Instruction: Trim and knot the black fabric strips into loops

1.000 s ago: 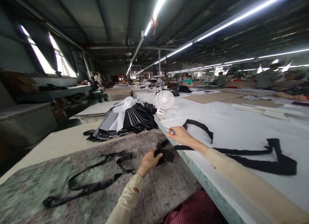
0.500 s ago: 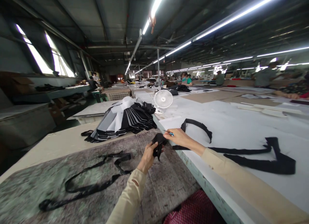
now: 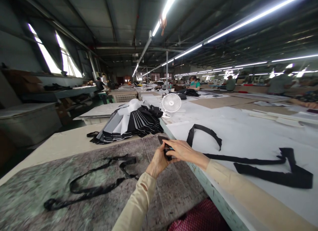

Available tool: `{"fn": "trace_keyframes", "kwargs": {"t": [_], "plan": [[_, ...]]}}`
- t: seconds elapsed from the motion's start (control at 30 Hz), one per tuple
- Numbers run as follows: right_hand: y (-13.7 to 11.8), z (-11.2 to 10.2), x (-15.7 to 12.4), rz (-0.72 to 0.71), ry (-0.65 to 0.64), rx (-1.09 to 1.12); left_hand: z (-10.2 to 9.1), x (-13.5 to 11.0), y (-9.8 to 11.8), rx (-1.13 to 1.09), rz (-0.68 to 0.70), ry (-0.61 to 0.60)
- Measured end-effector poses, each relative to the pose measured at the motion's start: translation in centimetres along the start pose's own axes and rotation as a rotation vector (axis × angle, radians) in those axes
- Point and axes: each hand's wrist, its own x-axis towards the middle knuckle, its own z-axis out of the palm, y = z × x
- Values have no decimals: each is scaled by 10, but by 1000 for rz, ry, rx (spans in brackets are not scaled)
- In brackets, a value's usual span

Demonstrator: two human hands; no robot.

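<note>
My left hand (image 3: 158,162) is closed on a small piece of black fabric (image 3: 162,138) above the edge where the mottled grey board meets the white table. My right hand (image 3: 183,151) has come against it, fingers bent over the same fabric. Between its fingers a thin tool with a blue part (image 3: 171,148) barely shows, its kind unclear. A long black fabric strip (image 3: 275,176) lies folded on the white table to the right, running towards my hands. Another narrow black strip (image 3: 99,191) lies in loose loops on the mottled board (image 3: 119,211).
Beyond my hands is a fanned stack of black, grey and white cut pieces (image 3: 126,123). A small white fan (image 3: 171,103) stands at the edge of the white paper-covered table (image 3: 238,131). Farther back, several people work at long tables, one in a green top (image 3: 196,84).
My right hand has moved left and down onto the fabric, meeting my left hand. The fabric is now mostly covered by fingers. The view has shifted slightly left.
</note>
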Motion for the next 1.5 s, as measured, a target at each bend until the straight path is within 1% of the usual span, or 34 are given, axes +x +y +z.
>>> {"fn": "trace_keyframes", "kwargs": {"t": [0.07, 0.1, 0.17, 0.2, 0.27, 0.3, 0.37, 0.47, 0.57, 0.63, 0.73, 0.8, 0.87, 0.93, 0.97, 1.0, 1.07, 1.1, 1.13, 1.17, 1.23, 1.3, 1.37, 1.4, 1.43, 1.5], "plan": [[10, -5, 4, 165, 118, 35, -10, 9, 1, 124, -10, 46], [16, -8, 6, 258, 188, 59, -17, 15, 1, 194, -1, 96], [28, -15, 9, 402, 299, 99, -31, 28, 1, 348, 39, 232], [34, -17, 11, 441, 327, 111, -37, 34, 0, 426, 65, 301], [42, -18, 13, 494, 349, 142, -45, 44, -6, 571, 108, 403], [44, -18, 13, 513, 351, 165, -47, 48, -9, 629, 122, 429], [45, -14, 13, 536, 341, 217, -46, 53, -17, 700, 150, 449], [43, -9, 11, 550, 321, 281, -37, 53, -26, 698, 195, 434], [39, -7, 9, 516, 265, 389, -24, 44, -27, 566, 255, 432], [35, -4, 9, 436, 215, 442, -12, 34, -24, 420, 300, 430], [28, 8, 11, 265, 174, 355, 8, 17, -17, 201, 354, 400], [23, 18, 11, 187, 165, 303, 18, 5, -13, 42, 385, 363], [18, 25, 9, 117, 123, 351, 23, -7, -10, -162, 387, 300], [12, 26, 5, 9, 14, 450, 21, -20, -9, -307, 359, 252], [8, 24, 3, -42, -60, 492, 18, -26, -11, -329, 341, 246], [3, 22, 0, -76, -136, 527, 14, -33, -12, -305, 326, 255], [-9, 17, -5, -84, -272, 582, 3, -45, -16, -231, 305, 287], [-15, 15, -7, -68, -313, 601, -5, -51, -18, -174, 298, 312], [-20, 12, -8, -52, -322, 606, -14, -57, -18, -103, 294, 346], [-23, 10, -8, -46, -304, 597, -25, -64, -17, -26, 294, 390], [-25, 7, -6, -56, -205, 548, -52, -79, -8, 136, 303, 492], [-19, 6, -2, -58, -100, 503, -85, -96, 6, 286, 322, 579], [-11, 7, 2, -32, -51, 483, -120, -112, 21, 466, 321, 610], [-7, 7, 3, -15, -42, 474, -137, -119, 27, 627, 305, 623], [-4, 9, 5, -2, -40, 462, -151, -125, 31, 928, 262, 609], [-2, 12, 6, 8, -49, 437, -174, -132, 32, 1267, 201, 559]]}}
